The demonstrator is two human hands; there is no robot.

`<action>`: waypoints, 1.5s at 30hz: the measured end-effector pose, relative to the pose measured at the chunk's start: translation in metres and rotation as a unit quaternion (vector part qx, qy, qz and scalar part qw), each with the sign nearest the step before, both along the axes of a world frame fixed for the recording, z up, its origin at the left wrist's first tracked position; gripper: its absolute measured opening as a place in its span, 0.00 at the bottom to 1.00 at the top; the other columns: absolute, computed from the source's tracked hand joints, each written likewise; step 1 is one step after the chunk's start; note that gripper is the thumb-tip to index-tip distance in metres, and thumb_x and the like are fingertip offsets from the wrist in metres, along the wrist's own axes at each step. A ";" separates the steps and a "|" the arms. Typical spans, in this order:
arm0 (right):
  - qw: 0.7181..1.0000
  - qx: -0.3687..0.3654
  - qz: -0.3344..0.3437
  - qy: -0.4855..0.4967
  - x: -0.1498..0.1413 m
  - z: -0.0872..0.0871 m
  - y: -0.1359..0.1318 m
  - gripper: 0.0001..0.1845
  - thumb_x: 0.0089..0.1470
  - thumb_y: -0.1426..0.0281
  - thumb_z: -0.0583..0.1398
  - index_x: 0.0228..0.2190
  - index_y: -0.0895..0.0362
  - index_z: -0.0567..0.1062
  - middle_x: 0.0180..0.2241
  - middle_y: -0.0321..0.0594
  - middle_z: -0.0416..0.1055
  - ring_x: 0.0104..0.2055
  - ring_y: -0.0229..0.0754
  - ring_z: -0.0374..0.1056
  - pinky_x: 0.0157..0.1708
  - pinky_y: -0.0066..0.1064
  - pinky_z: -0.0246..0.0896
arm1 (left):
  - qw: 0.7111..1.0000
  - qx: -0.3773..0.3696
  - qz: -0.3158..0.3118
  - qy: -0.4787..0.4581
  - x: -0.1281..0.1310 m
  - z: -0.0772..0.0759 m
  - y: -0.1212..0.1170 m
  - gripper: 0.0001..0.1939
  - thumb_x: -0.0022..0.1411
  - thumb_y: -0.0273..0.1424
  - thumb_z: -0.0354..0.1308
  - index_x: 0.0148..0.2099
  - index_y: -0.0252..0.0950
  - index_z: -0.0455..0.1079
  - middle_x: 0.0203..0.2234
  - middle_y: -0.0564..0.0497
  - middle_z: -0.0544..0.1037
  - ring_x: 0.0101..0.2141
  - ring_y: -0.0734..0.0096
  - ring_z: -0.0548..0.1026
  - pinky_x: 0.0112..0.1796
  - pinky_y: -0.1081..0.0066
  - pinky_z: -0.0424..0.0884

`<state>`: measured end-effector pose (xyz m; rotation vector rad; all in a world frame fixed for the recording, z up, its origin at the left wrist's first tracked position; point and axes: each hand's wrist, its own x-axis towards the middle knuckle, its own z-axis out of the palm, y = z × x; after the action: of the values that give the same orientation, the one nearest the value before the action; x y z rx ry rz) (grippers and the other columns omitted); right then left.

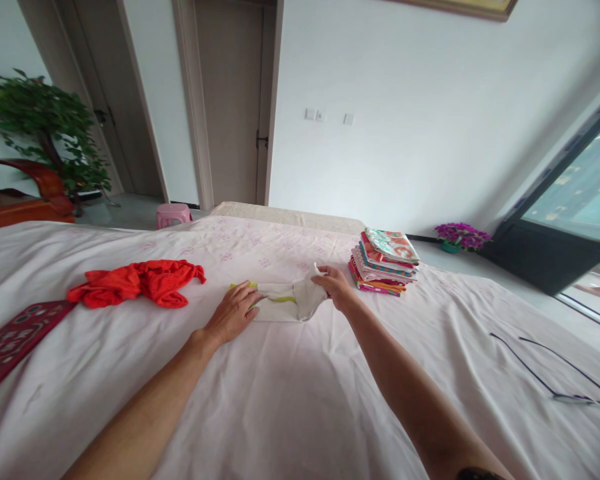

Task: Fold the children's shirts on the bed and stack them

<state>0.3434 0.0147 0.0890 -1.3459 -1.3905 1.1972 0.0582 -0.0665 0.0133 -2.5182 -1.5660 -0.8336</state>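
Observation:
A white garment (275,310) with yellow-green trim lies partly folded on the pale bedsheet (300,400). My left hand (233,312) rests on its left end, fingers stretched out and pressing it flat. At the other end, my right hand (334,285) pinches the garment's edge between thumb and fingers and holds it raised off the sheet. Just beyond my right hand stands a stack of folded clothes (384,263) in several colours. To the left of my left hand is a crumpled red garment (137,283).
A dark red patterned board (20,343) lies at the left edge. Eyeglasses (555,377) sit at the right. Behind are a pink stool (174,215), a potted tree (45,130), a wooden chair (30,187), and purple flowers (463,235) beside a dark-framed glass door (560,213).

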 end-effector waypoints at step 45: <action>0.804 0.276 0.244 -0.467 -0.089 -0.057 -0.020 0.30 0.66 0.60 0.48 0.66 0.55 0.56 0.69 0.45 0.48 0.71 0.50 0.38 0.68 0.47 0.25 | 0.998 0.041 -0.007 0.037 0.034 0.022 -0.016 0.16 0.71 0.31 0.43 0.34 0.38 0.68 0.31 0.48 0.73 0.36 0.64 0.69 0.42 0.63 0.67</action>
<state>0.2540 -0.0057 0.0318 -1.1864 -2.6584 0.2427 0.0923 -0.0823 0.0356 -2.4757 -1.4618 -0.7795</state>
